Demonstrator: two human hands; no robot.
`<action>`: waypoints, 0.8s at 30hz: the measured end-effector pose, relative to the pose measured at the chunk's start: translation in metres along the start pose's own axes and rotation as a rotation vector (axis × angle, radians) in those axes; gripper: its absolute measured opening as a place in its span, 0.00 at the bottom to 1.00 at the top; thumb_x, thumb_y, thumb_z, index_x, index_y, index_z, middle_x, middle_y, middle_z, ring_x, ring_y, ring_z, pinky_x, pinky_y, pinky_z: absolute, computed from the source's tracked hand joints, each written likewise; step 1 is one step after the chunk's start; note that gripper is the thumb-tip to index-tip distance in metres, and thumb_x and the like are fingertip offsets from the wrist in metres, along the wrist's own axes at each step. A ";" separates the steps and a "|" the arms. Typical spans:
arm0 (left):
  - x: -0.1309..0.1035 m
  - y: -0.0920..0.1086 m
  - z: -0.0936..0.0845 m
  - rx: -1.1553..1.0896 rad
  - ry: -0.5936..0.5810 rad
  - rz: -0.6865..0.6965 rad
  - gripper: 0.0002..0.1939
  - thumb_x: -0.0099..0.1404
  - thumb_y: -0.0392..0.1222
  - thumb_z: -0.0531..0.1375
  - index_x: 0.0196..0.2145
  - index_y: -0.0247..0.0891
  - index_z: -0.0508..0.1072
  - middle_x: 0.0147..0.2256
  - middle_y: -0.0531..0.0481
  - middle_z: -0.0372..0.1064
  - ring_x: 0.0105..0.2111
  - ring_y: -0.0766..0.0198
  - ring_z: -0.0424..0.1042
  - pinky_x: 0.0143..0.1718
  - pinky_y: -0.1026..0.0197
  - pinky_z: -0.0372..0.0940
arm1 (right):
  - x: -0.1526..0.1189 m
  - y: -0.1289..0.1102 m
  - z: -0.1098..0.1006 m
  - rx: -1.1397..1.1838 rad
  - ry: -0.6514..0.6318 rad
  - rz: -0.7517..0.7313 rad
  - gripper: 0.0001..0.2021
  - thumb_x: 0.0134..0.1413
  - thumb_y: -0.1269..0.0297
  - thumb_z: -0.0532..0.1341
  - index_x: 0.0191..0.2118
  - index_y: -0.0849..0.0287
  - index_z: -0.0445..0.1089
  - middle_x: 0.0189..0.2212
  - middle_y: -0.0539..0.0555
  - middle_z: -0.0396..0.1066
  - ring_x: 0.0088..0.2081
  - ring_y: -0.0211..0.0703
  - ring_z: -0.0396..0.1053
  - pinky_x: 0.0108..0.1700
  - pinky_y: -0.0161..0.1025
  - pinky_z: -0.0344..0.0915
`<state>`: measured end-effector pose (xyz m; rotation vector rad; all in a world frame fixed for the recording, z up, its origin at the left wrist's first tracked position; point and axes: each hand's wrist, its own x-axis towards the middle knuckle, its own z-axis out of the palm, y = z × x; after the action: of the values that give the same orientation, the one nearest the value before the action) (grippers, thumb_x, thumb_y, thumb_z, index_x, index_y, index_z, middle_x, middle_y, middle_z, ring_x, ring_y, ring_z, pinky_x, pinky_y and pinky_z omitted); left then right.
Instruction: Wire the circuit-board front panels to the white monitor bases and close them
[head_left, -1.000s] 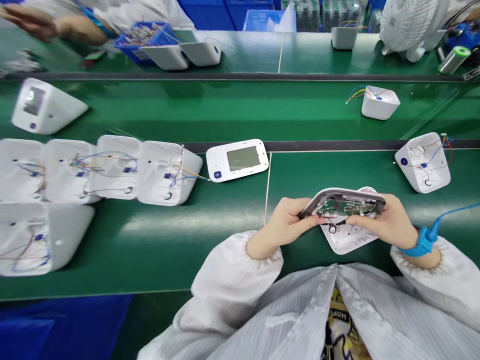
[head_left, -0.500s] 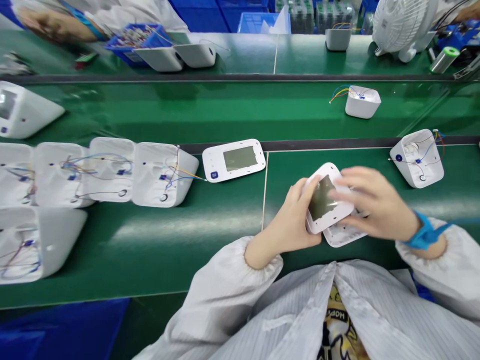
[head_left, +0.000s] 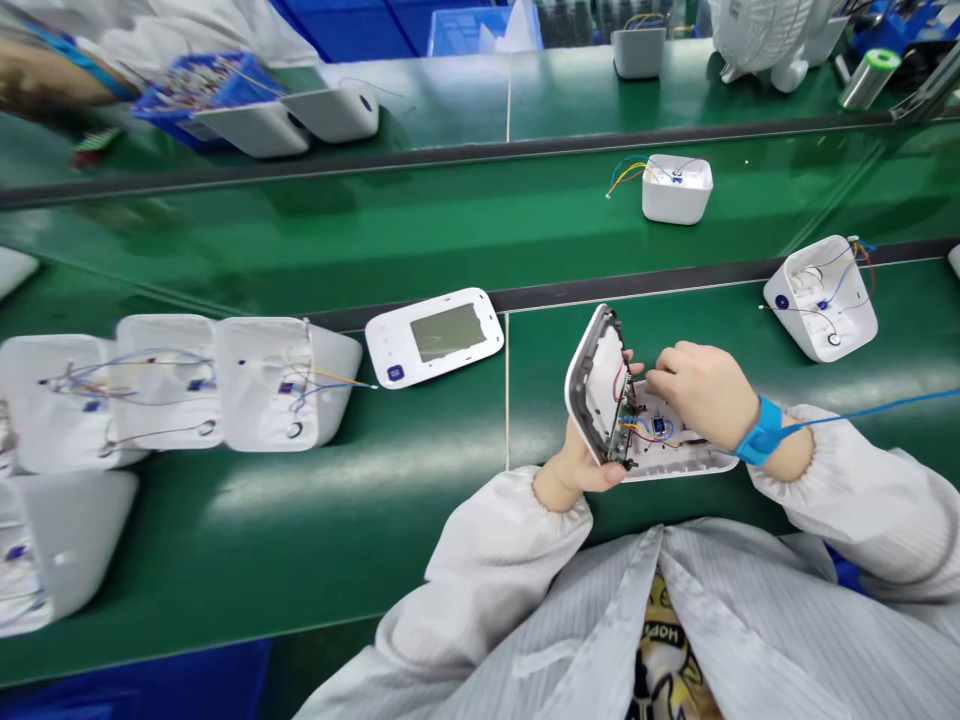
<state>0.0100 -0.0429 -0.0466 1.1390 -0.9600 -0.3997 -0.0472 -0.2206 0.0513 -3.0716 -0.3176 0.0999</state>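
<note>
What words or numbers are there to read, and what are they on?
"HOP", then an unclear letter: on the patterned shirt under the white coat.
Marks on the screen panel lying flat: too small to read.
Tilted panel in the left hand: no readable words.

Bright, even light in here, a pale streak of glare running along the green worktop (head_left: 420,520), soft shadows beside the white housings (head_left: 90,540), which stretch at the left edge, and while the held shell (head_left: 596,385) reads fairly sharp, a co-worker's arm (head_left: 56,80) smears into blur beyond.
</note>
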 end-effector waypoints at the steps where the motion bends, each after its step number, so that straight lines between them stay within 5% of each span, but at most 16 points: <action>1: -0.001 0.000 0.001 -0.039 -0.005 -0.028 0.53 0.54 0.71 0.64 0.69 0.45 0.52 0.68 0.36 0.53 0.68 0.36 0.52 0.68 0.33 0.51 | -0.002 0.004 0.002 0.028 0.041 -0.006 0.13 0.67 0.70 0.57 0.34 0.60 0.78 0.34 0.57 0.75 0.36 0.46 0.62 0.34 0.43 0.51; 6: -0.001 0.003 0.001 -0.105 -0.064 -0.063 0.50 0.57 0.67 0.64 0.69 0.47 0.52 0.70 0.39 0.49 0.67 0.38 0.56 0.67 0.33 0.52 | -0.002 0.011 0.010 0.139 0.165 -0.016 0.13 0.67 0.61 0.61 0.32 0.58 0.78 0.32 0.54 0.74 0.35 0.45 0.59 0.34 0.43 0.48; 24: -0.009 -0.007 -0.008 0.127 -0.073 -0.039 0.48 0.58 0.70 0.60 0.69 0.49 0.53 0.67 0.39 0.55 0.66 0.36 0.58 0.66 0.32 0.54 | 0.003 0.007 0.002 0.099 0.063 -0.057 0.14 0.66 0.67 0.59 0.28 0.58 0.75 0.28 0.56 0.71 0.35 0.47 0.59 0.34 0.44 0.45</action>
<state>0.0124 -0.0346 -0.0578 1.2669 -1.0406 -0.4186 -0.0424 -0.2270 0.0488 -2.9579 -0.3840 0.0165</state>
